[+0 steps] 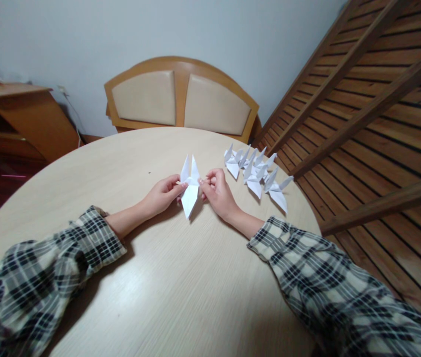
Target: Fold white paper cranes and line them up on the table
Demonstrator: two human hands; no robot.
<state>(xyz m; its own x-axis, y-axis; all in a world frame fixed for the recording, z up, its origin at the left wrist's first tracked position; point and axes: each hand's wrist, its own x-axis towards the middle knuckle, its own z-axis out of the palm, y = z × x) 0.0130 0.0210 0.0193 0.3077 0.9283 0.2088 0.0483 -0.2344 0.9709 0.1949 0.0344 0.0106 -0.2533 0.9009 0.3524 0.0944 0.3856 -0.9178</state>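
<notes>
A white folded-paper crane (pixel 190 196) is held just over the round table, with two narrow points standing up and a wide flap hanging toward me. My left hand (pixel 163 196) pinches its left side, thumb on the front of the paper. On the opposite edge, my right hand (pixel 218 193) closes thumb and fingers on the paper near the base of the right point. The fingertips behind the paper are hidden. Several finished white paper cranes (pixel 254 186) stand grouped on the table to the right of my right hand.
The round pale wood table (pixel 180 287) spans the view. Beyond its far edge is a padded wooden headboard (pixel 180 96) against the wall. A slatted wooden panel (pixel 374 124) rises close on the right, and a wooden desk (pixel 35 119) stands at left.
</notes>
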